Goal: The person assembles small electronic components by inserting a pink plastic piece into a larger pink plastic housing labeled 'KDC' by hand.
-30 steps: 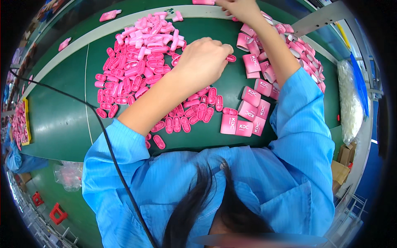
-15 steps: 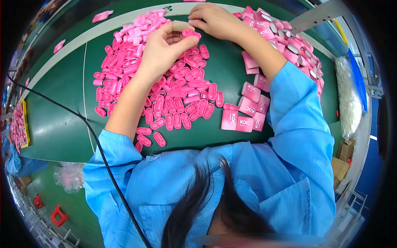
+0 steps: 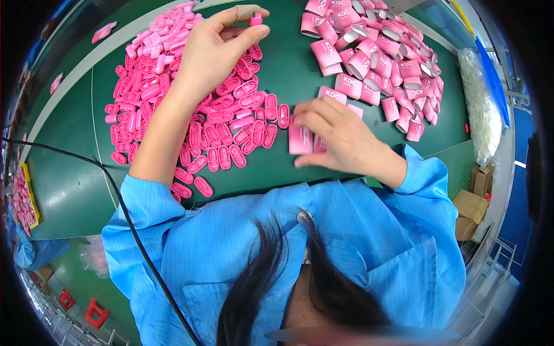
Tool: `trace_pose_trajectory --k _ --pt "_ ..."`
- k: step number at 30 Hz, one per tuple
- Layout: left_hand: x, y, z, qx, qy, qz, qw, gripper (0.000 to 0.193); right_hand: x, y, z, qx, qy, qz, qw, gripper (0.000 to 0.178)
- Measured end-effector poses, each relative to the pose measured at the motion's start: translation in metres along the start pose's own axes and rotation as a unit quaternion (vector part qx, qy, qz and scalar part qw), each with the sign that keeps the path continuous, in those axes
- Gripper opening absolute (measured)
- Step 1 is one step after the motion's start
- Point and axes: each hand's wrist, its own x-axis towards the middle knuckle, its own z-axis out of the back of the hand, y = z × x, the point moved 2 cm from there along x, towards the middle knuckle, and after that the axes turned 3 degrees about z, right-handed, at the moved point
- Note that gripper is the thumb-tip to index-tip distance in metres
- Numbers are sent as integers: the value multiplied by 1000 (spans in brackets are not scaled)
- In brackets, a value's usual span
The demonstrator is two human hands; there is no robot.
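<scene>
My left hand is pinched around a small pink plastic piece, held between thumb and index finger. A beige wrap covers that index finger. Beneath the hand and forearm lies a heap of pink oval plastic shells, with paler pink capped pieces heaped beyond. My right hand is slightly blurred, its thumb and fingers apart over a few pink printed sleeves right of the shells. Whether the fingertips touch a sleeve I cannot tell.
A large pile of pink hollow sleeves covers the far right of the green table. A clear bag of pale items hangs at the right. A black cable crosses the left side. Cardboard boxes stand at the lower right.
My right hand has left the far edge beside the left hand and come back toward me over the near sleeves. My left hand keeps its pinch on a pink piece. The view has shifted slightly.
</scene>
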Motion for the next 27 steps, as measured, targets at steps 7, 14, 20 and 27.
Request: trace_pose_trajectory --k 7,14,20,27 --pt "-11 3 8 -42 -68 -40 996 28 42 -34 7 50 -62 16 997 37" --pt "-10 6 11 -146 -47 7 988 29 64 -57 18 9 -84 32 996 34" --pt "-10 9 14 -181 -62 21 981 30 67 -50 12 -136 -141 -38 980 32" --pt "-8 3 20 -156 -54 8 986 28 83 -50 30 218 -163 -145 951 24"
